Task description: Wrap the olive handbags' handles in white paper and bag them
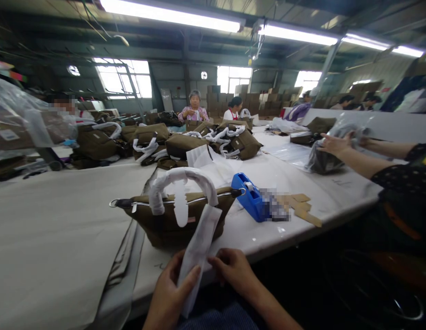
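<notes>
An olive-brown handbag (206,224) stands upright on the table before me, with a silver zipper along its top. Its arched handle (185,174) is wrapped in white material, and a white notched tag (180,204) hangs in front. A white wrapping strip (204,233) runs from the handle's right end down toward my lap. My left hand (173,288) grips the strip's lower part between thumb and fingers. Beside its right edge, my right hand (235,272) is closed in a pinch; what its fingertips hold is too small to tell.
A blue tape dispenser (249,199) stands right of the bag, near tan scraps (304,208). Behind lies a heap of similar bags (185,145). On the right, a co-worker's hands (340,144) handle a bag in clear plastic (324,156). Other people sit farther back.
</notes>
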A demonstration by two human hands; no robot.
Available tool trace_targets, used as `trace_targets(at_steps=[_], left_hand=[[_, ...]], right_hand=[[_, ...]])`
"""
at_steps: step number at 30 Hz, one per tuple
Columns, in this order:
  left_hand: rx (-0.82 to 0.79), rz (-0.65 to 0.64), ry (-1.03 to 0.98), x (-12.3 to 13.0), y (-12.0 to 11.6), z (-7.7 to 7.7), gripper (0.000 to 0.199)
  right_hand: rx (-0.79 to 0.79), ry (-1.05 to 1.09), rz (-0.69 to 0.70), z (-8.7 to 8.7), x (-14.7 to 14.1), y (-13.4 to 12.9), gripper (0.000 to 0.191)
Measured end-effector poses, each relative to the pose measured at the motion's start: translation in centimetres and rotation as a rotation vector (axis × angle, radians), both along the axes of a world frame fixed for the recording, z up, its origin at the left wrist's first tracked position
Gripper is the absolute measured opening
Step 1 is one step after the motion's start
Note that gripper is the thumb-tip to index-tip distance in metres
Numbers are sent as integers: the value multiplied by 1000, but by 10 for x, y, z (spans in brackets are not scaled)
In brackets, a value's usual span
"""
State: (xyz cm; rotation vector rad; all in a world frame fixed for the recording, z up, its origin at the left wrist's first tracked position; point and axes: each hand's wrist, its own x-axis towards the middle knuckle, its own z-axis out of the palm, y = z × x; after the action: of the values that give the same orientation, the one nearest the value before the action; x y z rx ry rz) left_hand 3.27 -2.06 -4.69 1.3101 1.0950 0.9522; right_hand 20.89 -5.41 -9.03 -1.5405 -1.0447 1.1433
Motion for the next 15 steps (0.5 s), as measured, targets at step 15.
trace_targets(at_steps=[15], left_hand=[[160, 5, 66, 16, -5, -20, 79]], right_hand=[[142, 683, -30, 51, -46, -4, 52]])
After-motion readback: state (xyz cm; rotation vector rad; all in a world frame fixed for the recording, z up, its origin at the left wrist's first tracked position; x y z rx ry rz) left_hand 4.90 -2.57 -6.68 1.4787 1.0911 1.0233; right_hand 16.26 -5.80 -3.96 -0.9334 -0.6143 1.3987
